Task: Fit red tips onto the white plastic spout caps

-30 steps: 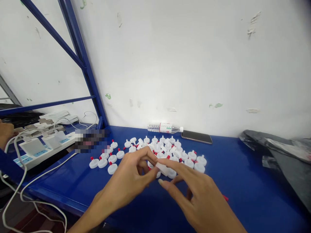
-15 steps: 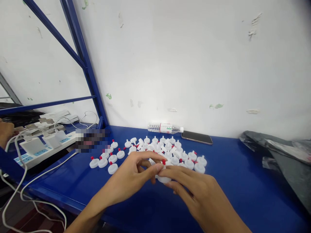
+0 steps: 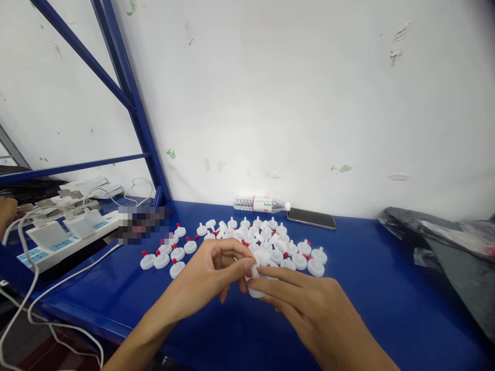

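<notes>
Above the near part of the blue table, both hands meet around a white plastic nozzle cap [image 3: 255,292], a round base with a narrow spout. My right hand [image 3: 305,296] grips its base and side with thumb and fingers. At the top of the spout, my left hand [image 3: 218,270] is closed in a pinch of thumb and index finger. Those fingers cover the spout's tip, so whether a red tip is on it cannot be seen. Behind the hands lies a crowd of loose white nozzle caps [image 3: 276,256]. Several red-tipped nozzle caps [image 3: 177,269] stand to the left.
A clear plastic bottle [image 3: 259,204] and a dark phone [image 3: 311,218] lie along the wall. Grey plastic bags [image 3: 444,252] cover the right side. On the left are a power strip [image 3: 62,247], white cables [image 3: 29,304], a blue metal frame [image 3: 131,103] and another person's hand [image 3: 6,211].
The red tip that showed on the held nozzle cap is out of sight at my left fingertips. The cap has come slightly nearer and left, and the view has shifted a little.
</notes>
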The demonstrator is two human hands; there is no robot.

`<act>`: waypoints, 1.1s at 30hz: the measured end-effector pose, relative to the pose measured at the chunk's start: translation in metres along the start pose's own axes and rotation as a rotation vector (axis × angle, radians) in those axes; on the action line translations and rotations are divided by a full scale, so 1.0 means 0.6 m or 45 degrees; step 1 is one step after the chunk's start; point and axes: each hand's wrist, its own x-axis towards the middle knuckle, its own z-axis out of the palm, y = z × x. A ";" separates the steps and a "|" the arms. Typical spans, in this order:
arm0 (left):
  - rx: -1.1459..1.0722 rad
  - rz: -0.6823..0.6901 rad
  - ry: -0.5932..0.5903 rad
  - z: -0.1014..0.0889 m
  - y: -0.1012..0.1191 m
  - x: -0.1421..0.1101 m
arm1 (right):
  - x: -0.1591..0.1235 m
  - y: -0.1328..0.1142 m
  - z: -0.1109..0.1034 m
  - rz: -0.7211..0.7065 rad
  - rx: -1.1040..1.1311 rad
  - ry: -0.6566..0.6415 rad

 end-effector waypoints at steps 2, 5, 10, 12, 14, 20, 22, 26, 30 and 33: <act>0.014 -0.001 -0.024 -0.001 0.001 0.000 | -0.002 0.001 0.001 -0.012 -0.035 -0.001; 0.042 -0.005 -0.037 -0.003 -0.001 0.001 | -0.004 0.001 0.002 -0.020 -0.073 -0.002; 0.041 -0.014 -0.050 -0.001 -0.010 0.002 | -0.004 0.000 -0.001 -0.032 -0.102 0.011; 0.050 -0.018 -0.047 0.001 -0.011 0.001 | -0.005 0.001 -0.001 -0.040 -0.119 0.019; 0.073 -0.010 -0.058 0.004 -0.011 -0.001 | -0.007 0.004 -0.001 -0.044 -0.136 0.018; 0.069 0.073 -0.051 0.004 -0.014 0.002 | -0.009 0.009 0.000 -0.025 -0.159 -0.031; 0.060 0.067 -0.055 0.003 -0.018 0.004 | -0.006 0.007 0.002 -0.023 -0.189 0.006; -0.006 0.071 -0.067 0.002 -0.021 0.006 | -0.003 0.003 0.008 0.082 -0.199 0.028; 0.019 0.112 0.012 -0.012 -0.010 0.002 | -0.003 0.001 0.006 0.186 -0.173 0.077; 0.267 0.166 0.262 -0.051 0.007 -0.005 | -0.001 -0.002 0.002 0.188 -0.206 0.183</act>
